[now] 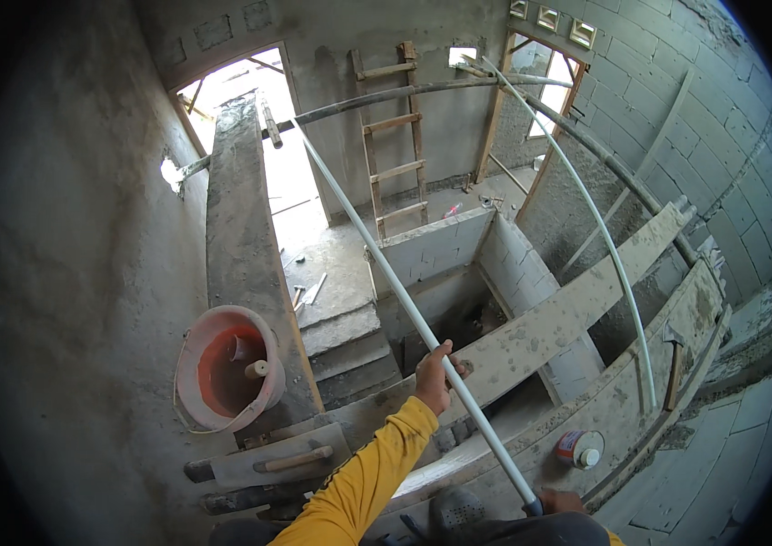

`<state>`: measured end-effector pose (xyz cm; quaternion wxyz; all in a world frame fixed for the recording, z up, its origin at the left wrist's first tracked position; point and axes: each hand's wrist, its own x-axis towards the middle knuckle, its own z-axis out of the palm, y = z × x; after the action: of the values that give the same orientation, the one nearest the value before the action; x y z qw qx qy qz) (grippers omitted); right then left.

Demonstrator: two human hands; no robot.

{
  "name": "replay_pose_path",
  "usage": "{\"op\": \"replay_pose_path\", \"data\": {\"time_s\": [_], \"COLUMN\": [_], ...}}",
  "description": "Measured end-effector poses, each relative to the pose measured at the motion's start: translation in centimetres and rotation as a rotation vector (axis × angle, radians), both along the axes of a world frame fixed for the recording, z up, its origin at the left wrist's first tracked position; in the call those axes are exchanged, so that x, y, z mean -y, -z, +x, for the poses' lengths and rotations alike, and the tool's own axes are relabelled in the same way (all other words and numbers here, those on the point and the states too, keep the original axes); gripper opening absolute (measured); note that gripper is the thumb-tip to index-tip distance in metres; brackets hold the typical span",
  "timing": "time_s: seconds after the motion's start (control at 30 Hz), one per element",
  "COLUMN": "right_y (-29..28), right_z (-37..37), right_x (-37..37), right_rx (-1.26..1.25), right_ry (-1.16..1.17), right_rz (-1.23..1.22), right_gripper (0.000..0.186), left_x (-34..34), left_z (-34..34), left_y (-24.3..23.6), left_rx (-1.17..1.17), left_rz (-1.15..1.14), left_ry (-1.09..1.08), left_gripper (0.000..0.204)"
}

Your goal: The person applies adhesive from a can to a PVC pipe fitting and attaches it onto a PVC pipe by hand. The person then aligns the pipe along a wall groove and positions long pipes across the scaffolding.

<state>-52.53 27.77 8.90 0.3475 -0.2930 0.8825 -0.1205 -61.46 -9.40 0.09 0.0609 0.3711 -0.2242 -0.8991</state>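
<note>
A long white pipe (377, 250) slants from the far left toward my lap, its near end in a grey fitting (532, 506). My left hand (438, 375), in a yellow sleeve, is wrapped around it partway up. At the bottom edge, my right hand (560, 501) closes on the pipe beside the grey fitting; part of that hand is cut off. Right of the hands, a small can (579, 449) with a red label and pale lid stands on the scaffold board (618, 400). A second white pipe (606, 232) leans in a curve farther right.
A bucket (193, 355) with reddish insides stands on the left plank (236, 218), near a wooden-handled float (299, 459). A hammer (674, 369) lies at right. Another plank (577, 305) crosses above a block-walled pit (440, 305). A wooden ladder (395, 172) leans against the far wall.
</note>
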Motion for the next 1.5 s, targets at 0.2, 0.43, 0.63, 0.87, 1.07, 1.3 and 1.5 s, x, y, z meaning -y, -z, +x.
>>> {"op": "replay_pose_path", "data": {"time_s": [0.2,0.43,0.63,0.87,1.07,1.3,1.5], "right_y": [6.5,9.4,10.2,12.9,19.7,3.4,-2.5], "right_z": [4.8,10.1,15.4,17.3,17.2,4.2,-0.6], "right_x": [-9.3,-17.6,-21.2,-22.6,-26.8,-10.2,-0.6], "right_rx": [0.082,0.121,0.155,0.157,0.136,0.429,0.097], "right_ry": [0.029,0.164,0.315,0.472,0.399,0.252,0.295], "right_rz": [0.440,0.437,0.410,0.470,0.154,-0.279,-0.316], "right_gripper": [0.037,0.037,0.038,0.035,0.036,0.049,0.040], "left_x": [0.7,-1.4,-7.0,-12.1,-12.5,-14.3,-16.9], "left_z": [-0.3,0.4,3.2,4.8,4.5,3.0,1.0], "left_y": [2.7,3.4,1.3,-1.7,-6.9,-13.2,-18.7], "left_rx": [0.012,0.134,0.158,0.091,0.040,-0.179,-0.312], "left_rz": [-0.011,0.101,0.165,0.188,0.085,-0.081,-0.052], "left_ry": [-0.057,-0.051,-0.014,0.115,0.138,0.236,0.305], "left_gripper": [0.023,0.033,0.033,0.034,0.036,0.035,0.034]}}
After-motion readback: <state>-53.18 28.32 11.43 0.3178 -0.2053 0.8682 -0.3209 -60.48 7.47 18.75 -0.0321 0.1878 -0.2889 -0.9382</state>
